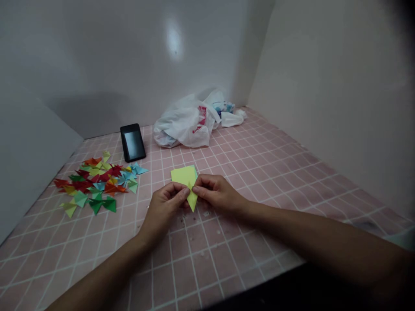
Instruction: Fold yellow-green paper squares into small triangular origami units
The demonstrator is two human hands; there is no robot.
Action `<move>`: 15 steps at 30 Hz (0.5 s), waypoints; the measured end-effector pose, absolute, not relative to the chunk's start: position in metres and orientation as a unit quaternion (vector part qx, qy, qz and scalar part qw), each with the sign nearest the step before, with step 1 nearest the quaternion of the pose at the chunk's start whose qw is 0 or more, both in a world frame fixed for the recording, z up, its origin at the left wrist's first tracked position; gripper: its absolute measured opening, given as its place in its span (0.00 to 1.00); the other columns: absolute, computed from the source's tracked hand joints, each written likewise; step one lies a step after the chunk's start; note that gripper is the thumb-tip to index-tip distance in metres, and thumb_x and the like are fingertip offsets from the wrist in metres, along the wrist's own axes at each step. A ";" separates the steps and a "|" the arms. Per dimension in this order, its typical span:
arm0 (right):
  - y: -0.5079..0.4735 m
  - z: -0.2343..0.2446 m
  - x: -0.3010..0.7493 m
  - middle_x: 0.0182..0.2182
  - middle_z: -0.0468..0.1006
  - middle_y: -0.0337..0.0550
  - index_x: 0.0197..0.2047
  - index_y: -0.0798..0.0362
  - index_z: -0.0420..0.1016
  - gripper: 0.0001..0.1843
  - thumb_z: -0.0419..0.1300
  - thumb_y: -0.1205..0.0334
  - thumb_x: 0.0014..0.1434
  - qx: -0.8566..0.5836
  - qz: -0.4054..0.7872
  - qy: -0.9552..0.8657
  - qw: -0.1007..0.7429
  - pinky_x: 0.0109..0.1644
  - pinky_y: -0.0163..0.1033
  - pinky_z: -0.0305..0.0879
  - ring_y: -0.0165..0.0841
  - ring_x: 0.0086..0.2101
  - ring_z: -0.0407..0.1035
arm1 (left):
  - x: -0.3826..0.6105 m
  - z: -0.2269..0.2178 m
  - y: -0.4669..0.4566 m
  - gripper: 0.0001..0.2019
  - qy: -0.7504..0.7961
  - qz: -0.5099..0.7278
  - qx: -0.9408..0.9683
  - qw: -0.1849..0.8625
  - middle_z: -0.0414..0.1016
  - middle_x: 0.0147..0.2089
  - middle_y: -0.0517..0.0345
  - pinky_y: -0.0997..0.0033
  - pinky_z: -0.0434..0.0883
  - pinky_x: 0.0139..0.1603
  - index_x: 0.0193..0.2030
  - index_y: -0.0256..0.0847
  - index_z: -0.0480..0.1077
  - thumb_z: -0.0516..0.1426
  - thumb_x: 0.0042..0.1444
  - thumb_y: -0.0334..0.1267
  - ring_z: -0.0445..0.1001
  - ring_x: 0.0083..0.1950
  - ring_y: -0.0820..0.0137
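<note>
Folded paper pieces [97, 185] lie left; behind, a plastic bag [183, 123] beside a tablet [132, 142].

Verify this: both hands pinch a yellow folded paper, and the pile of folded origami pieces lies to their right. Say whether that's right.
Wrong on one point: the pile of folded origami pieces lies to the left of the left hand and right hand, not to their right, as the head view shows. They do pinch the yellow folded paper.
</note>
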State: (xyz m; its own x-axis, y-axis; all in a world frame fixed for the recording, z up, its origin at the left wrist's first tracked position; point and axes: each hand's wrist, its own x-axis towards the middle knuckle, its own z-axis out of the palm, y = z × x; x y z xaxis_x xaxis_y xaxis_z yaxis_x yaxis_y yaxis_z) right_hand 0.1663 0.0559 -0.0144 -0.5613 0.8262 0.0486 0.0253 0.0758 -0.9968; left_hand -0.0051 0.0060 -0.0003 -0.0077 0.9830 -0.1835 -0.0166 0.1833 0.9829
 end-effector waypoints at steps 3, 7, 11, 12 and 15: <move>0.058 -0.019 0.166 0.18 0.68 0.32 0.29 0.53 0.66 0.13 0.57 0.54 0.62 -0.299 0.669 -0.592 0.335 0.22 0.32 0.56 0.25 0.18 0.61 | -0.006 -0.002 0.007 0.11 0.537 0.453 0.438 0.561 0.75 0.28 0.59 0.73 0.69 0.32 0.32 0.37 0.73 0.65 0.53 0.44 0.71 0.29 0.72; 0.061 -0.024 0.165 0.17 0.69 0.32 0.32 0.54 0.68 0.11 0.60 0.55 0.61 -0.290 0.700 -0.558 0.338 0.21 0.30 0.55 0.24 0.16 0.61 | -0.006 -0.005 0.008 0.12 0.531 0.447 0.446 0.565 0.74 0.26 0.59 0.74 0.67 0.31 0.32 0.37 0.73 0.64 0.54 0.45 0.69 0.28 0.73; 0.060 -0.024 0.165 0.16 0.69 0.32 0.32 0.54 0.68 0.11 0.60 0.55 0.61 -0.284 0.705 -0.555 0.337 0.21 0.30 0.55 0.23 0.16 0.61 | -0.006 -0.004 0.008 0.11 0.528 0.447 0.447 0.567 0.74 0.27 0.59 0.74 0.66 0.31 0.32 0.38 0.74 0.64 0.54 0.45 0.69 0.28 0.73; 0.060 -0.024 0.165 0.16 0.70 0.32 0.32 0.54 0.68 0.11 0.60 0.55 0.61 -0.284 0.705 -0.556 0.337 0.20 0.30 0.55 0.23 0.16 0.61 | -0.006 -0.004 0.008 0.11 0.529 0.446 0.447 0.566 0.74 0.27 0.59 0.74 0.67 0.31 0.32 0.38 0.74 0.64 0.54 0.44 0.69 0.28 0.73; 0.060 -0.023 0.166 0.16 0.70 0.32 0.32 0.54 0.69 0.11 0.61 0.56 0.61 -0.289 0.702 -0.560 0.332 0.20 0.30 0.55 0.23 0.16 0.61 | -0.005 -0.002 0.008 0.11 0.536 0.442 0.449 0.561 0.74 0.27 0.59 0.73 0.67 0.31 0.32 0.38 0.74 0.65 0.53 0.44 0.69 0.28 0.73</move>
